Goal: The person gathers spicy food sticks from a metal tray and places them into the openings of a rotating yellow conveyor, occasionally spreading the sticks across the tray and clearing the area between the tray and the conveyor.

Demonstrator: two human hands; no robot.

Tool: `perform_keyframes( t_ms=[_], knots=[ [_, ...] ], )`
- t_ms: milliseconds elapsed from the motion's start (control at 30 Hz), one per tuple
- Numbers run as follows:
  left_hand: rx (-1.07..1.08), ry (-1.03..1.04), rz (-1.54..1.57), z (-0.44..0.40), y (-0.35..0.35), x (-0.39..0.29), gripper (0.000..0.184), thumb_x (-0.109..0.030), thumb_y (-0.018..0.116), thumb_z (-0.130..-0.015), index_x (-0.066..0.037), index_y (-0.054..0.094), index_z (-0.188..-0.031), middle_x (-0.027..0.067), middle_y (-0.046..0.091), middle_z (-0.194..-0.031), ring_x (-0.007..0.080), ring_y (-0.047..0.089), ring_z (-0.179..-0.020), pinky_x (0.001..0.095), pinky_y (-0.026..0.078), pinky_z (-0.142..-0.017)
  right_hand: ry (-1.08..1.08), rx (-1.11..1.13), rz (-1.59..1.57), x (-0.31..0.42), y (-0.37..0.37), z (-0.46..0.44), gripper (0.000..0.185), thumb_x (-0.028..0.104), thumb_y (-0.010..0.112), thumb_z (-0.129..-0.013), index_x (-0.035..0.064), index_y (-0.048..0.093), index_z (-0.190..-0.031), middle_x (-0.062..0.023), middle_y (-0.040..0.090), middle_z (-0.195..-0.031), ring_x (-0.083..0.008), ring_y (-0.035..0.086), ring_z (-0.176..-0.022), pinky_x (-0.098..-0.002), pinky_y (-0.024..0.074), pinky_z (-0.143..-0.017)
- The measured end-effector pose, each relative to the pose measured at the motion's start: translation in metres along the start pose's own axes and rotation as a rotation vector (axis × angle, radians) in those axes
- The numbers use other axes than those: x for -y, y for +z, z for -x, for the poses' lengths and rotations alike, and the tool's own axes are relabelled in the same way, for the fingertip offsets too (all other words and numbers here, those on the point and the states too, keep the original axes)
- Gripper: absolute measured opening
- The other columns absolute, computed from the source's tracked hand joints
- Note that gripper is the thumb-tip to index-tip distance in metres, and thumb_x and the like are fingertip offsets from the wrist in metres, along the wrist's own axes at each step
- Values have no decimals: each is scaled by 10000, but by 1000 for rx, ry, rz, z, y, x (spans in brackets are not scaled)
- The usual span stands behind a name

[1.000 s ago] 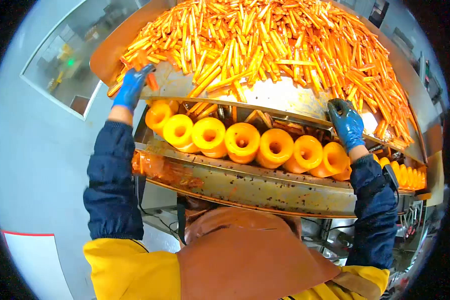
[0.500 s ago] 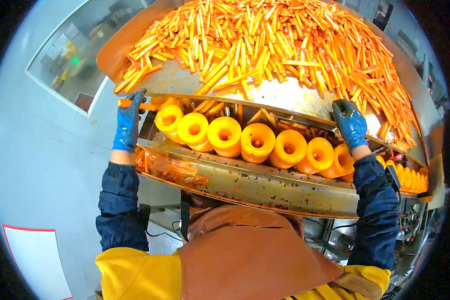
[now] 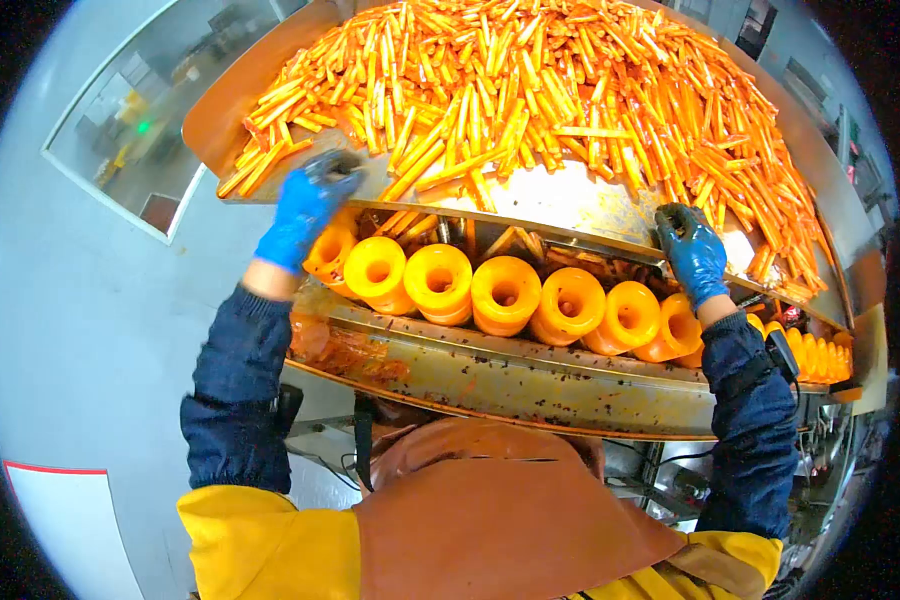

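Note:
My left hand (image 3: 312, 200), in a blue glove, is over the left part of the tray's front edge, above the leftmost orange cup; its fingers are curled and blurred, and nothing shows in them. My right hand (image 3: 692, 250), also gloved in blue, rests at the metal edge on the right with fingers bent, and no item is visible in it. Orange sticks (image 3: 530, 90) lie heaped on the metal tray (image 3: 570, 200). Below that edge runs a row of orange hollow cups (image 3: 506, 296), with loose sticks behind them.
A metal trough (image 3: 530, 380) dotted with dark bits runs in front of the cups, with reddish residue (image 3: 345, 350) at its left. Smaller orange cups (image 3: 810, 355) continue at the right. A window (image 3: 150, 120) is in the wall at the left.
My left hand went down with an orange stick in it, then moved up and right; the stick no longer shows. Cups in the row have shifted. My right hand stays at the edge.

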State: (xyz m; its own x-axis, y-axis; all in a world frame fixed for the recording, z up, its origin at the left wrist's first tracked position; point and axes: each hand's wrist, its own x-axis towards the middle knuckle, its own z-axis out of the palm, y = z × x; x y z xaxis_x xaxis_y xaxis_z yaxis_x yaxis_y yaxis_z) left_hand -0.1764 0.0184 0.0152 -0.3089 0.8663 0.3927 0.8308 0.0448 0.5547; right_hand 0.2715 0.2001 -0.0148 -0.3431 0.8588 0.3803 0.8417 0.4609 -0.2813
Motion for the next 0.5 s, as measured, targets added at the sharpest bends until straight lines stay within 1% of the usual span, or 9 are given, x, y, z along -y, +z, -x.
perform_keyframes(
  t_ms=[33,100,167,200,300,367,400,433,500],
  knots=[
    [73,60,69,-15,15,-13,312,-286,640,-807,-57,652,-1018,127,658,-969,236,640,-876,327,503,-772,1,-3,4,1,0,0,306,390,525,-856,130,647,-960,-139,626,-996,-326,593,-923,-416,471,-799],
    [123,288,-228,-43,47,-39,379,-379,635,-780,-80,660,-1011,143,647,-1002,283,636,-880,373,502,-786,39,49,-11,0,-1,-1,312,368,559,-849,104,641,-995,-125,628,-991,-305,603,-915,-377,469,-807],
    [344,234,-403,-57,64,-71,418,-384,635,-767,-81,639,-1055,174,642,-980,321,623,-902,388,495,-796,-8,-13,30,-8,4,-1,294,359,563,-851,106,642,-980,-120,630,-980,-292,614,-884,-372,479,-779],
    [492,200,-510,-69,72,-80,340,-360,635,-737,-94,664,-946,175,650,-912,332,630,-837,414,503,-750,5,0,-2,-5,3,0,290,373,546,-853,127,643,-971,-129,627,-982,-306,607,-894,-393,477,-785],
    [451,152,-622,-90,56,-81,295,-364,634,-717,-98,670,-840,176,651,-847,342,628,-772,432,503,-712,9,10,-29,0,-2,-1,289,387,528,-853,143,639,-959,-131,624,-977,-313,604,-893,-410,480,-784],
    [476,58,-754,-108,38,-50,338,-402,655,-697,-88,675,-819,175,653,-823,345,627,-758,430,502,-708,42,38,-10,2,-2,0,289,385,532,-850,137,638,-953,-128,625,-974,-311,605,-886,-412,482,-776],
    [630,-51,-693,-113,27,-51,390,-423,675,-674,-63,677,-824,178,655,-838,352,630,-783,418,504,-730,37,35,3,3,-3,0,289,388,531,-847,139,638,-948,-128,625,-976,-312,605,-884,-416,483,-772],
    [633,-52,-694,-112,31,-50,390,-423,675,-674,-63,677,-824,178,655,-838,352,630,-783,418,504,-730,37,37,2,2,-2,0,289,388,531,-847,139,638,-948,-128,625,-976,-312,605,-884,-416,483,-772],
    [714,-4,-702,-108,42,-46,454,-447,656,-711,-62,681,-949,203,646,-970,359,624,-899,402,495,-809,33,27,-11,1,-1,-1,293,389,529,-847,136,638,-946,-131,625,-975,-316,604,-888,-419,482,-771]
  ],
)
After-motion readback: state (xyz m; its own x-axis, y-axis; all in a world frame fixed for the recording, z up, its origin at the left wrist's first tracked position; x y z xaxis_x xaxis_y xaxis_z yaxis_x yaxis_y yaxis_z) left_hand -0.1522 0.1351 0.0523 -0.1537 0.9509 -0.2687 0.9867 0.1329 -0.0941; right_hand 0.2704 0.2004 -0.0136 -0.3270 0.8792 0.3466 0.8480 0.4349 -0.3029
